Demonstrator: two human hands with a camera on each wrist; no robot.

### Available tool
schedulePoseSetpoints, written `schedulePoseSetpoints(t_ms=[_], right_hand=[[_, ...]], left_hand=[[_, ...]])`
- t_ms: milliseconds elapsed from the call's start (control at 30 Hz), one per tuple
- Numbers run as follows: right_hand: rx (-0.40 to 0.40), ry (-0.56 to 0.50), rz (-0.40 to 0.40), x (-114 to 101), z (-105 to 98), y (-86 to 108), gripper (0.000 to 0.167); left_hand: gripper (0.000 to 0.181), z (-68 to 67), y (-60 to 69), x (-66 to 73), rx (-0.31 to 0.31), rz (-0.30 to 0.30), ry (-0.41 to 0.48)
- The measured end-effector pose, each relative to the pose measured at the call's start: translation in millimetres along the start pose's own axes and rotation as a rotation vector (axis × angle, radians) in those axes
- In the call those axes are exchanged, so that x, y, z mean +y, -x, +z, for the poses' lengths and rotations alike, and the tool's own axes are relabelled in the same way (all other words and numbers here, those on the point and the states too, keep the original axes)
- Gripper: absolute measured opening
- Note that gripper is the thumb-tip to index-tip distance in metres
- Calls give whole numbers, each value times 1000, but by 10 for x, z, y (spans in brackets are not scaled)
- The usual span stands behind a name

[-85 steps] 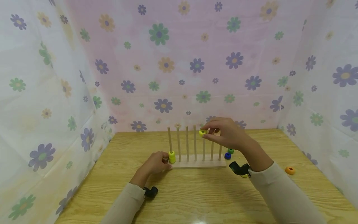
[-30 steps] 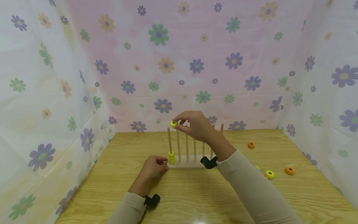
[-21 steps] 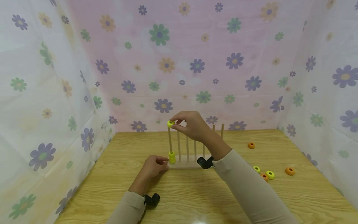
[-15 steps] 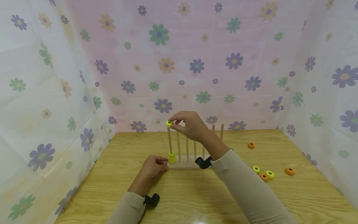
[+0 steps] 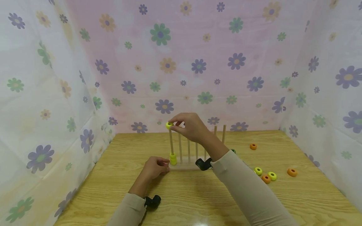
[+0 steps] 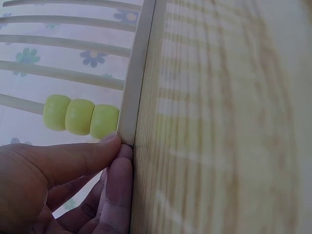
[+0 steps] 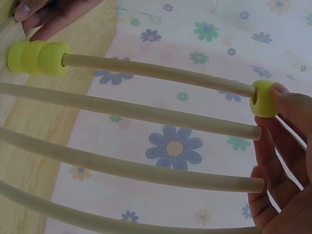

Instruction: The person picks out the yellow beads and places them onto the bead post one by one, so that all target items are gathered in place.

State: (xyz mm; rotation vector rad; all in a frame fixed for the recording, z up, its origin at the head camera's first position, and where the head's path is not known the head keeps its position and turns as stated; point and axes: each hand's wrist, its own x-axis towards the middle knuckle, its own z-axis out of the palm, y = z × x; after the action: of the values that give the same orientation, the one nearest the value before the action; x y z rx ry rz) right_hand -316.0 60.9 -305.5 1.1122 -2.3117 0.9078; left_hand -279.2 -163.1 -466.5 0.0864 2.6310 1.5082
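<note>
Between thumb and fingers, my right hand (image 5: 190, 127) pinches a yellow bead (image 5: 169, 125) at the tip of the leftmost peg (image 5: 171, 141). In the right wrist view that peg's end meets the hole of the held bead (image 7: 264, 99). Three yellow beads (image 6: 79, 116) are stacked at the foot of the same peg, against the wooden base (image 6: 134, 83). My left hand (image 5: 154, 168) grips the left end of the base with thumb and fingertips, just beside the stack. My right forearm hides part of the base and some pegs.
On the table (image 5: 181, 194), right of the rack, lie two yellow beads (image 5: 272, 176), an orange bead (image 5: 266, 179) close to them, another orange bead (image 5: 292, 172) farther right and one (image 5: 253, 146) behind. A green bead (image 5: 233, 151) shows partly past my right forearm. Flowered cloth surrounds the table.
My right hand has carried the yellow bead leftward from above the other pegs to the leftmost peg's tip, with only a slight shift lately. My left hand stays at the base.
</note>
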Motion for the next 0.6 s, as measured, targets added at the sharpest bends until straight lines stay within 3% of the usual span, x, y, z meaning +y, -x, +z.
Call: schedulePoseSetpoints(t_ms=[400,600], right_hand=[[-17,-3,20,-21,12,-11,21],[-30,-5,37,-32,22,-18,21]], left_hand=[[30,-6,-22,-10,-15,20,12],[30,-15,-49,-18,-34,2,5]])
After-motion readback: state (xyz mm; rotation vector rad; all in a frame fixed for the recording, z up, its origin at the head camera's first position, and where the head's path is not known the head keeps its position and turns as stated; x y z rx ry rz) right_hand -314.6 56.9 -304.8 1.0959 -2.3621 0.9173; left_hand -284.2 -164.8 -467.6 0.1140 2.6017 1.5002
